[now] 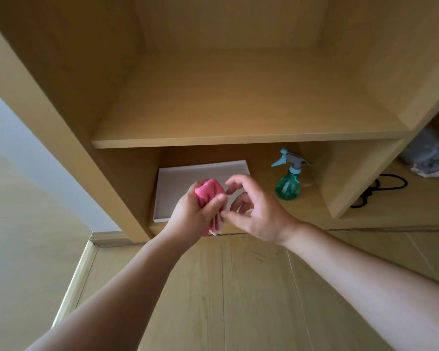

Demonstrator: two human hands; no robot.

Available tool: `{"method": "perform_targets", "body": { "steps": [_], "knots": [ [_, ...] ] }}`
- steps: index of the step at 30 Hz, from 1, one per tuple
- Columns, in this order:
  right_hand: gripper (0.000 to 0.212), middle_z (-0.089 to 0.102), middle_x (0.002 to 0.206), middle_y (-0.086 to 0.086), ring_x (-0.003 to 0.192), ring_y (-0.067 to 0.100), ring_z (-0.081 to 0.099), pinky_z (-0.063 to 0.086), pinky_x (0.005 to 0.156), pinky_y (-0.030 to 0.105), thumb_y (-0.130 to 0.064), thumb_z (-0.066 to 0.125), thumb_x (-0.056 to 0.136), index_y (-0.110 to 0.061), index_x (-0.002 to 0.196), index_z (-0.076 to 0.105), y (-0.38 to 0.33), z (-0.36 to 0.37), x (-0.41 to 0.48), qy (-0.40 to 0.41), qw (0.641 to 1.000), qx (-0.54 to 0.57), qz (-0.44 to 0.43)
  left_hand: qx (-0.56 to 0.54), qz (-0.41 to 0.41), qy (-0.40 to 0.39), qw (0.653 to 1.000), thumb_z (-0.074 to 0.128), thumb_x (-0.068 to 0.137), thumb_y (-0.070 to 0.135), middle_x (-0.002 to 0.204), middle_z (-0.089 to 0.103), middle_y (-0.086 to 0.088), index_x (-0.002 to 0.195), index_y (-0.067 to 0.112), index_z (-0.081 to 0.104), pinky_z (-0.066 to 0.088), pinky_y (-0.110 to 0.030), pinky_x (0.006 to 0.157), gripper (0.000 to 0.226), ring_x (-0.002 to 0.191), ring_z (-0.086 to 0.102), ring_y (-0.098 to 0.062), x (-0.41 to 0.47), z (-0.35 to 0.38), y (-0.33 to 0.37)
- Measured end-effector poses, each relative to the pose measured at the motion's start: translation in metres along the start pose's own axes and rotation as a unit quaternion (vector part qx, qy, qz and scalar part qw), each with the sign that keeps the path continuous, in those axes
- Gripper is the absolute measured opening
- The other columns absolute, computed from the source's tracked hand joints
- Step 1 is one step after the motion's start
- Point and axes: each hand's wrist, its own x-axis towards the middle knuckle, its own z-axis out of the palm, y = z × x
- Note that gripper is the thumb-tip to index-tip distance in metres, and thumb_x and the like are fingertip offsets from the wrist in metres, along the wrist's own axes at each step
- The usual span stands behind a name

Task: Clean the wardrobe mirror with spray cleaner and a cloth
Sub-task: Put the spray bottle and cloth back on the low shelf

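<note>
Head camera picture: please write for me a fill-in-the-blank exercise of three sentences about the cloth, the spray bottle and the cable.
1. The left hand grips a folded cloth whose colour is ____.
2. The spray bottle stands upright to the ____ of the white tray.
3. In the compartment further right lies a cable whose colour is ____.

Missing words: pink; right; black.
</note>
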Motion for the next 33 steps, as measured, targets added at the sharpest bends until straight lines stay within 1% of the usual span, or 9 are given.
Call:
{"method": "perform_targets", "body": {
  "steps": [12, 15, 17, 20, 24, 26, 28, 30, 33],
  "knots": [
    [0.014, 0.05, 0.114, 0.001, 0.099, 0.012, 0.056, 0.05, 0.085, 0.028, -0.008, 0.065, 0.089, -0.016, 0.1, 0.066, -0.002, 0.006, 0.002, 0.078, 0.993, -0.089, 0.01, -0.036, -0.052, -0.028, 0.998, 0.063, 0.081, 0.029, 0.105, 0.063, 0.0, 0.127, 0.025, 0.046, 0.051, -0.028, 0.075, 0.049, 0.09, 0.064, -0.012, -0.013, -0.014, 0.008],
    [0.035, 0.034, 0.146, -0.001, 0.122, 0.005, 0.049, 0.044, 0.102, 0.025, -0.021, 0.056, 0.095, -0.02, 0.13, 0.059, 0.003, 0.008, -0.002, -0.02, 0.997, -0.056, 0.055, -0.108, -0.082, -0.038, 0.99, 0.051, 0.069, 0.015, 0.095, 0.059, -0.004, 0.124, 0.014, 0.045, 0.048, -0.031, 0.069, 0.055, 0.076, 0.059, -0.014, -0.012, -0.016, 0.006],
    [0.055, 0.01, 0.161, -0.006, 0.142, -0.006, 0.015, 0.024, 0.114, 0.023, -0.039, 0.058, 0.088, -0.031, 0.142, 0.046, 0.006, 0.01, -0.004, -0.094, 0.992, -0.041, 0.073, -0.157, -0.101, -0.039, 0.982, 0.048, 0.07, 0.006, 0.097, 0.057, -0.007, 0.122, 0.01, 0.044, 0.05, -0.03, 0.07, 0.052, 0.082, 0.059, -0.017, -0.01, -0.015, 0.003],
    [0.088, -0.017, 0.16, -0.013, 0.127, -0.025, -0.019, 0.013, 0.104, 0.013, -0.068, 0.065, 0.07, -0.048, 0.146, 0.027, 0.01, 0.021, -0.007, -0.121, 0.981, -0.099, 0.115, -0.112, -0.098, 0.0, 0.989, 0.048, 0.085, -0.002, 0.102, 0.063, -0.005, 0.118, 0.013, 0.047, 0.056, -0.024, 0.071, 0.036, 0.086, 0.067, -0.012, -0.005, -0.01, -0.005],
    [0.052, 0.01, 0.162, -0.008, 0.145, 0.001, -0.009, 0.015, 0.106, 0.022, -0.041, 0.06, 0.089, -0.042, 0.137, 0.043, 0.023, 0.041, -0.003, -0.074, 0.98, -0.119, 0.141, -0.018, -0.084, 0.014, 0.996, 0.056, 0.092, 0.014, 0.098, 0.068, -0.004, 0.108, 0.018, 0.058, 0.055, -0.038, 0.084, 0.017, 0.09, 0.066, -0.018, 0.006, -0.01, -0.022],
    [0.012, 0.045, 0.143, -0.007, 0.146, 0.006, 0.013, 0.019, 0.107, 0.026, -0.026, 0.056, 0.094, -0.028, 0.101, 0.065, 0.03, 0.045, 0.002, -0.021, 0.984, -0.066, 0.161, -0.013, -0.085, 0.026, 0.996, 0.057, 0.094, 0.02, 0.097, 0.068, -0.003, 0.104, 0.02, 0.061, 0.054, -0.04, 0.085, 0.01, 0.092, 0.065, -0.02, 0.012, -0.017, -0.031],
    [0.018, 0.063, 0.103, -0.001, 0.104, 0.014, 0.058, 0.043, 0.087, 0.031, -0.018, 0.054, 0.093, -0.014, 0.079, 0.064, 0.039, 0.044, 0.01, 0.028, 0.981, -0.024, 0.189, -0.013, -0.095, 0.058, 0.994, 0.058, 0.094, 0.025, 0.094, 0.069, 0.001, 0.098, 0.024, 0.063, 0.054, -0.035, 0.08, 0.006, 0.089, 0.066, -0.016, 0.019, -0.026, -0.042],
    [0.018, 0.06, 0.076, 0.002, 0.066, 0.014, 0.056, 0.045, 0.062, 0.031, -0.014, 0.053, 0.093, -0.01, 0.079, 0.063, 0.049, 0.04, 0.02, 0.052, 0.977, -0.026, 0.205, 0.007, -0.103, 0.09, 0.991, 0.056, 0.094, 0.022, 0.091, 0.069, 0.004, 0.096, 0.025, 0.063, 0.053, -0.024, 0.069, 0.008, 0.083, 0.066, -0.011, 0.028, -0.034, -0.056],
    [0.004, 0.064, 0.09, -0.002, 0.075, 0.013, 0.065, 0.056, 0.06, 0.028, -0.017, 0.057, 0.094, -0.021, 0.092, 0.059, 0.071, 0.036, 0.038, 0.064, 0.972, -0.032, 0.225, 0.047, -0.118, 0.109, 0.986, 0.057, 0.093, 0.022, 0.094, 0.068, -0.002, 0.107, 0.016, 0.062, 0.056, -0.031, 0.068, 0.016, 0.084, 0.066, -0.019, 0.045, -0.044, -0.077]
  ]
}}
